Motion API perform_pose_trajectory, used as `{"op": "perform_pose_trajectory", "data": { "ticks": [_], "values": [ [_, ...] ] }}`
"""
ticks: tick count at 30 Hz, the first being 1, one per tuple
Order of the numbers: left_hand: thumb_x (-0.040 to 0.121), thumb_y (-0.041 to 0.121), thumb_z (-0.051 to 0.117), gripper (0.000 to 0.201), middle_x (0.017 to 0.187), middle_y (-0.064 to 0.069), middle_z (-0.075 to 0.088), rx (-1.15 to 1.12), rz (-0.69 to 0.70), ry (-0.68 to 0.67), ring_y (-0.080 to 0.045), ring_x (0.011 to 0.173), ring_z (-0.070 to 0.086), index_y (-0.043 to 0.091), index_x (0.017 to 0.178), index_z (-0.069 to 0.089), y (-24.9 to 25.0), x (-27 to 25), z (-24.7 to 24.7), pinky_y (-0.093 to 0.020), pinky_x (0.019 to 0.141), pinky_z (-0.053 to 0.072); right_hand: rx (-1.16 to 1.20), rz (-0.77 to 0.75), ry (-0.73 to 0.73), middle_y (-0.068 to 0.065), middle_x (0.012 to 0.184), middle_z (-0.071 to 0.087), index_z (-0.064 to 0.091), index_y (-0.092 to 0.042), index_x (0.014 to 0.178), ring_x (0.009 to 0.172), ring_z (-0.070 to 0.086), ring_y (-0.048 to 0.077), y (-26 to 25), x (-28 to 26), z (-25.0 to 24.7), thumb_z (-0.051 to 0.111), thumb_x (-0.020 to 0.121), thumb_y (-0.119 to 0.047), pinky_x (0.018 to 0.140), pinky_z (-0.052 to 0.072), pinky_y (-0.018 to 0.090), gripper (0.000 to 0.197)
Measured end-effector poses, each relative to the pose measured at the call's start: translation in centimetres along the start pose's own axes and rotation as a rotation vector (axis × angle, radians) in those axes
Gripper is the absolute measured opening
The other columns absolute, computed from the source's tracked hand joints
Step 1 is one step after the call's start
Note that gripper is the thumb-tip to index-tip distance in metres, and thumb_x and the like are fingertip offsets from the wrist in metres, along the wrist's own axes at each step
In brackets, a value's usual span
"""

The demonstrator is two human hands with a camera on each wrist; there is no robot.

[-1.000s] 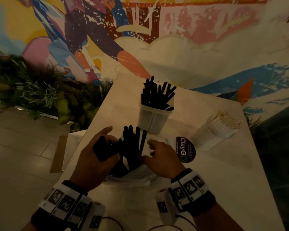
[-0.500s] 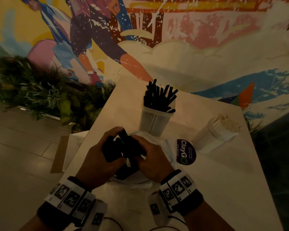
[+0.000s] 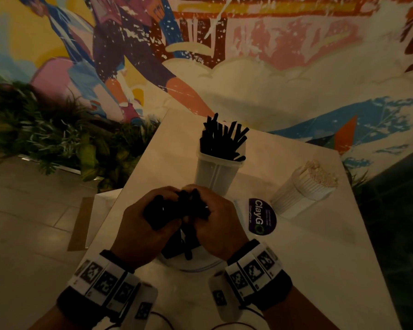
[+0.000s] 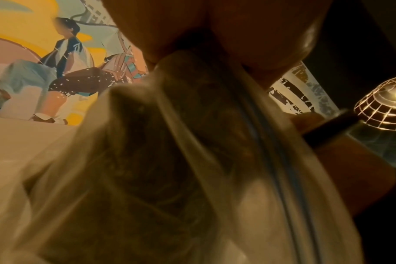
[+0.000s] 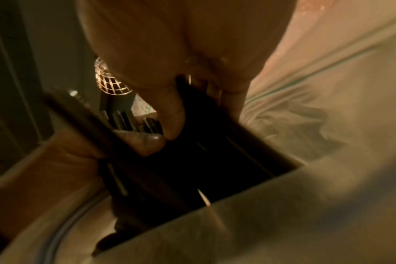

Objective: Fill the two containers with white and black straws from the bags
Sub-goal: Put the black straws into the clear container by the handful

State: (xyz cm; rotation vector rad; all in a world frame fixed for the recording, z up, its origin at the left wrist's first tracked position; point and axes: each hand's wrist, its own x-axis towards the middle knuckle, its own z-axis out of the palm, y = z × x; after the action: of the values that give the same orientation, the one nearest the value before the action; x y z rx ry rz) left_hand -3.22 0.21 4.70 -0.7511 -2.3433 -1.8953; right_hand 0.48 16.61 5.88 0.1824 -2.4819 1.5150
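Note:
Both hands clasp one bundle of black straws (image 3: 179,210) that stands in a clear plastic bag (image 3: 191,264) at the table's near middle. My left hand (image 3: 148,225) wraps the bundle from the left, my right hand (image 3: 212,220) from the right. In the right wrist view the black straws (image 5: 192,160) run down into the bag (image 5: 305,125) under curled fingers. The left wrist view shows mostly blurred bag film (image 4: 170,160). Behind the hands stands a clear container (image 3: 216,172) holding black straws (image 3: 222,139). A second container (image 3: 301,189) at the right is packed with white straws.
The white table (image 3: 308,270) has its left edge close to my left wrist, with floor and a plant bed (image 3: 45,139) beyond. A round purple ClayGo sticker (image 3: 261,216) lies right of my hands. A painted wall stands just behind the table.
The right hand moved in from beside the bag and closed round the black straws. The fanned straw tips were gathered into one tight bundle between both hands.

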Motion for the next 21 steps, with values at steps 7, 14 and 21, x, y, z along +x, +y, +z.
{"op": "perform_pose_trajectory", "data": {
  "ticks": [7, 14, 21],
  "values": [
    [0.064, 0.032, 0.063, 0.028, 0.106, 0.021, 0.062, 0.052, -0.057, 0.038, 0.007, 0.096, 0.059, 0.022, 0.091, 0.059, 0.2, -0.2, -0.4, -0.001, 0.081, 0.041, -0.06, 0.162, 0.137, -0.016, 0.076, 0.063, 0.06, -0.026, 0.084, 0.076, 0.061, 0.001, 3.2, -1.1, 0.3, 0.072, 0.074, -0.02, 0.068, 0.048, 0.015, 0.016],
    [0.067, 0.01, 0.069, 0.027, 0.106, 0.022, 0.062, 0.071, -0.122, 0.025, 0.008, 0.098, 0.058, 0.02, 0.09, 0.06, -0.2, -0.1, -0.4, 0.001, 0.081, 0.039, 0.056, 0.159, 0.259, -0.005, 0.084, 0.069, 0.053, -0.027, 0.082, 0.079, 0.067, 0.006, 3.4, -1.3, -0.1, 0.07, 0.081, -0.008, 0.072, 0.058, 0.031, 0.027],
    [0.065, 0.012, 0.066, 0.028, 0.104, 0.026, 0.063, 0.073, -0.125, 0.037, 0.009, 0.095, 0.058, 0.022, 0.09, 0.059, 0.2, -0.5, -0.5, -0.001, 0.081, 0.041, 0.158, 0.186, 0.369, -0.007, 0.088, 0.071, 0.058, -0.031, 0.099, 0.086, 0.068, 0.009, 4.0, -2.1, 0.0, 0.067, 0.082, 0.0, 0.079, 0.057, 0.03, 0.037]
  ]
}}
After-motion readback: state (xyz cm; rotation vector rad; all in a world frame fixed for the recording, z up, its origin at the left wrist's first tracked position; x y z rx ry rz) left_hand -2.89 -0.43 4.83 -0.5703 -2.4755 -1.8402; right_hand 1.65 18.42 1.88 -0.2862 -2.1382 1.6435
